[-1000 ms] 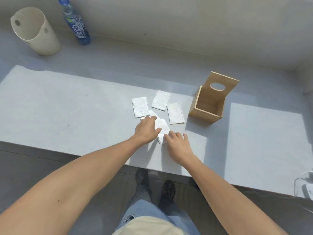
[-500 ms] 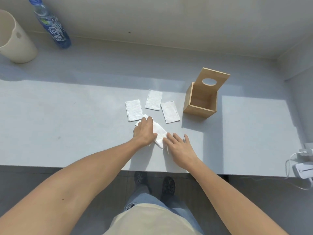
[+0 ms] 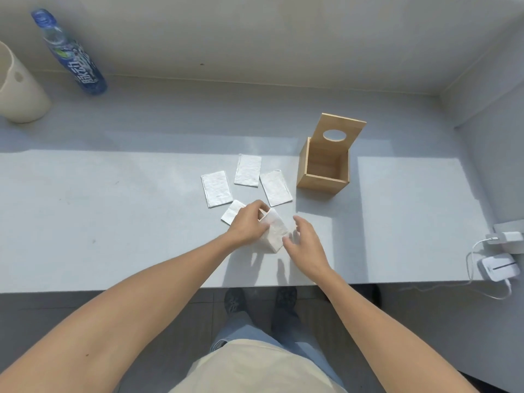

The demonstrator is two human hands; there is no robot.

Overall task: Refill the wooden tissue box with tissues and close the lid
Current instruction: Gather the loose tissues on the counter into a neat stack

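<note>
The left hand point(image 3: 247, 222) pinches a folded tissue point(image 3: 274, 230) just in front of the open wooden tissue box point(image 3: 323, 168), right hand point(image 3: 304, 241) spread empty beside it; best keep it folded going in.

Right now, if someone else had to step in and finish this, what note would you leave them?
Left hand: grip shut on the folded tissue, lifting its near end off the table.
Right hand: open, beside that tissue, holding nothing.
Wooden box: on the table to the right, lid standing open, looks empty inside.
Three more tissues lie flat just left of the box.
Done: box opened, tissues laid out.
Left: put all the tissues in the box, then close the lid.
</note>
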